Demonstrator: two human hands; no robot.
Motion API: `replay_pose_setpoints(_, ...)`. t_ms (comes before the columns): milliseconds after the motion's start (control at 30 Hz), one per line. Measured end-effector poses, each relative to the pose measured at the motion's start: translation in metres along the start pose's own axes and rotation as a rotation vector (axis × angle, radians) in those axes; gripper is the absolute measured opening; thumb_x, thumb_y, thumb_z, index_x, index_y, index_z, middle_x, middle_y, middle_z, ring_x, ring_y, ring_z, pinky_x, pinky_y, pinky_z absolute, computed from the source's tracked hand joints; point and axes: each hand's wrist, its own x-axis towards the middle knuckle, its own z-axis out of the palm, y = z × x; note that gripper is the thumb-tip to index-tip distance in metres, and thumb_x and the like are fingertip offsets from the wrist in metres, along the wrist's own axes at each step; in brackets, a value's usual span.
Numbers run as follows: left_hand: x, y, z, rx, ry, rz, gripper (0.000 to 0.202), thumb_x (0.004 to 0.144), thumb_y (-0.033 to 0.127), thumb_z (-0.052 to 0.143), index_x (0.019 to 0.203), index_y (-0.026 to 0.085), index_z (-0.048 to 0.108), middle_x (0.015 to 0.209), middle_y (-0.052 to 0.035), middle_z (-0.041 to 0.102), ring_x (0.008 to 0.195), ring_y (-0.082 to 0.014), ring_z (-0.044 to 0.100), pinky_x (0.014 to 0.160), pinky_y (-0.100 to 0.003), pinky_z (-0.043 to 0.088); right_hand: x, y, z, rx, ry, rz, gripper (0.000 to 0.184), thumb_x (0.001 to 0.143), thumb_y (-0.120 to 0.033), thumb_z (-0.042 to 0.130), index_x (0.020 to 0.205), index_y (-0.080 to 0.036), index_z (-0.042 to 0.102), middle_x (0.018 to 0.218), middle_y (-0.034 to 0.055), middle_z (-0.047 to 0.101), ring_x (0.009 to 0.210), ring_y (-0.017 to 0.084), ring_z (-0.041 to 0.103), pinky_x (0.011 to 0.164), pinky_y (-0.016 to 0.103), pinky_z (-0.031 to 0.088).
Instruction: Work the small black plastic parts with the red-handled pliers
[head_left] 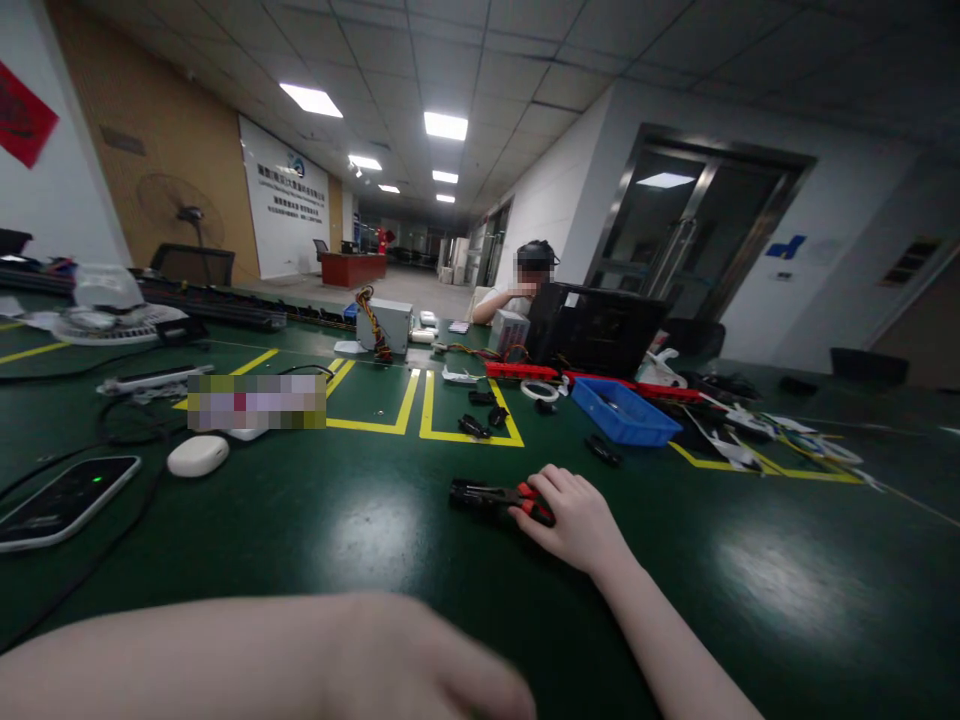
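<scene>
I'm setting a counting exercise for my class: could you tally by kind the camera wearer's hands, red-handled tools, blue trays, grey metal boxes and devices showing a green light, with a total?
Hands: 2 (left hand, right hand)
Red-handled tool: 1
Blue tray: 1
Grey metal boxes: 2
Green-lit device: 1
Total: 7

**Many Parts Escape My Eye**

From where I stand, the left hand [427,650] is blurred, and the lower edge of view cuts it, so its fingers are not clear. The right hand [574,515] covers part of the handles of the pliers [516,497]; the dark piece [466,494] at their tip I cannot name. The black case [600,330] partly hides a co-worker [495,303]. The left edge cuts a flat device [67,500].
</scene>
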Motion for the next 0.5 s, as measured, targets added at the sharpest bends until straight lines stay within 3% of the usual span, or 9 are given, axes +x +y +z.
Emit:
replay_pose_setpoints(67, 0.009, -0.032, -0.013, 0.003, 0.005, 0.041, 0.029, 0.094, 0.042, 0.049, 0.122, 0.048, 0.055, 0.111, 0.0035, 0.068, 0.097, -0.0199, 0.064, 0.086, -0.038, 0.055, 0.000, 0.003, -0.002, -0.008, 0.030, 0.013, 0.031, 0.088, -0.048, 0.053, 0.092, -0.018, 0.061, 0.091, 0.0094, 0.062, 0.081, 0.021, 0.058, 0.070, 0.032, 0.041)
replay_pose_setpoints(100, 0.012, -0.048, -0.018, 0.018, 0.040, 0.018, 0.031, 0.095, 0.036, 0.047, 0.125, 0.040, 0.056, 0.114, -0.0002, 0.067, 0.100, -0.0199, 0.064, 0.089, -0.037, 0.053, 0.000, 0.004, -0.003, -0.011, 0.040, 0.019, 0.032, 0.088, -0.048, 0.052, 0.093, -0.018, 0.061, 0.092, 0.0096, 0.062, 0.081, 0.021, 0.058, 0.070, 0.032, 0.041)
replay_pose_setpoints(167, 0.013, -0.078, -0.024, 0.055, 0.155, -0.150, 0.031, 0.096, 0.026, 0.044, 0.124, 0.023, 0.057, 0.119, -0.0086, 0.063, 0.108, -0.0211, 0.060, 0.094, -0.037, 0.049, 0.000, 0.007, -0.005, -0.013, 0.060, 0.027, 0.033, 0.088, -0.048, 0.051, 0.094, -0.017, 0.062, 0.092, 0.0099, 0.062, 0.081, 0.021, 0.058, 0.069, 0.032, 0.041)
replay_pose_setpoints(267, 0.010, -0.109, -0.021, 0.020, 0.138, -0.364, 0.031, 0.089, 0.030, 0.060, 0.118, 0.019, 0.059, 0.121, -0.0103, 0.059, 0.114, -0.0235, 0.055, 0.100, -0.040, 0.046, -0.001, 0.010, -0.008, -0.016, 0.085, 0.036, 0.034, 0.088, -0.049, 0.050, 0.093, -0.017, 0.062, 0.091, 0.0100, 0.063, 0.080, 0.021, 0.058, 0.069, 0.032, 0.041)
replay_pose_setpoints(367, 0.006, -0.121, -0.014, -0.051, 0.081, -0.435, 0.033, 0.085, 0.032, 0.067, 0.115, 0.020, 0.062, 0.122, -0.0084, 0.058, 0.112, -0.0222, 0.057, 0.098, -0.037, 0.047, -0.001, 0.011, -0.010, -0.016, 0.079, 0.042, 0.035, 0.089, -0.049, 0.049, 0.094, -0.018, 0.063, 0.091, 0.0102, 0.063, 0.080, 0.021, 0.058, 0.069, 0.033, 0.041)
replay_pose_setpoints(500, 0.006, -0.122, -0.011, -0.040, -0.002, -0.404, 0.020, 0.084, 0.026, 0.068, 0.103, 0.020, 0.069, 0.114, -0.0056, 0.062, 0.103, -0.0200, 0.061, 0.093, -0.033, 0.049, -0.001, 0.008, -0.008, -0.020, 0.050, 0.026, 0.036, 0.089, -0.050, 0.049, 0.094, -0.017, 0.064, 0.092, 0.0106, 0.064, 0.081, 0.022, 0.058, 0.069, 0.033, 0.042)
